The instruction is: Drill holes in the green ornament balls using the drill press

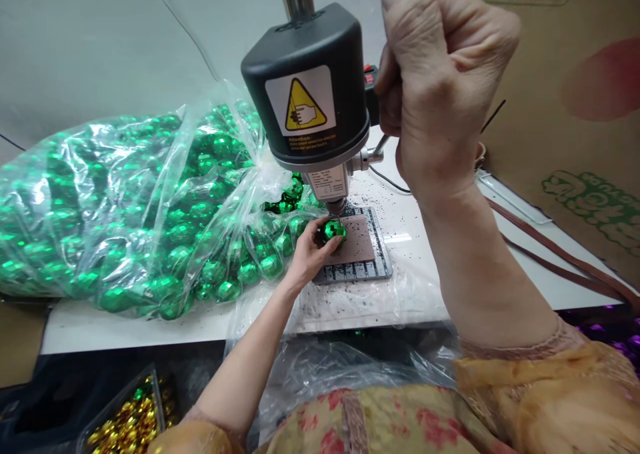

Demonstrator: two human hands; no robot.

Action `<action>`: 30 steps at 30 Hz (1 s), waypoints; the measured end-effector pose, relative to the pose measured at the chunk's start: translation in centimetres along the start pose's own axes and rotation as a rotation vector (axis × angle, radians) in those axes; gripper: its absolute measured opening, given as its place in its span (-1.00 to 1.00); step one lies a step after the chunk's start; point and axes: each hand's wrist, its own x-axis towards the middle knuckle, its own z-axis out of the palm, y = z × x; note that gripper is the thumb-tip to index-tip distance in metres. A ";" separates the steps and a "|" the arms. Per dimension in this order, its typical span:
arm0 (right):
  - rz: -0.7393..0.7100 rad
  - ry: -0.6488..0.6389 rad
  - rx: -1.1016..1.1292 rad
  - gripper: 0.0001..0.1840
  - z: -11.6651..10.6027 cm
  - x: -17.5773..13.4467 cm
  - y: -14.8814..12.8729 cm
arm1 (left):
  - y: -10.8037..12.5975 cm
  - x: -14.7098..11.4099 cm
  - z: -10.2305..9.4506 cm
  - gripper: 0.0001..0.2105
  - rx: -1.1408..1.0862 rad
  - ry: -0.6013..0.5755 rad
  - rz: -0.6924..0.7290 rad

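My left hand (315,246) pinches a shiny green faceted ball (334,231) between thumb and fingers. The ball sits on a pinkish-brown board (360,241) laid on the slotted metal base (383,271), right under the chuck (337,205) of a bench drill press (305,87). Raised close to the camera on the right, my right hand (445,74) is closed in a fist around the press's feed lever (381,146); most of the lever is hidden behind it. The drill bit's tip cannot be made out.
Left of the press lies a large clear plastic bag (125,207) full of green balls. Dark shavings (385,204) litter the white table (165,327). A cardboard box (565,94) stands at the right, with brown straps (550,254) beside it. Below is a bin of gold balls (130,417).
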 end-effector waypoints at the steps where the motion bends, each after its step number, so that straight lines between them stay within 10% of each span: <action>1: -0.001 0.009 0.005 -0.46 0.0 0.0 0.0 | 0.1 -0.1 0.2 -0.49 0.021 0.023 0.018; 10: 0.030 0.034 0.012 -0.46 0.1 0.1 -0.2 | 0.4 -0.8 1.9 -0.57 0.236 0.098 0.199; 30: -0.193 0.060 -0.077 -0.43 -2.6 -6.1 -0.8 | -0.1 -1.1 3.3 -0.53 -0.010 0.086 0.057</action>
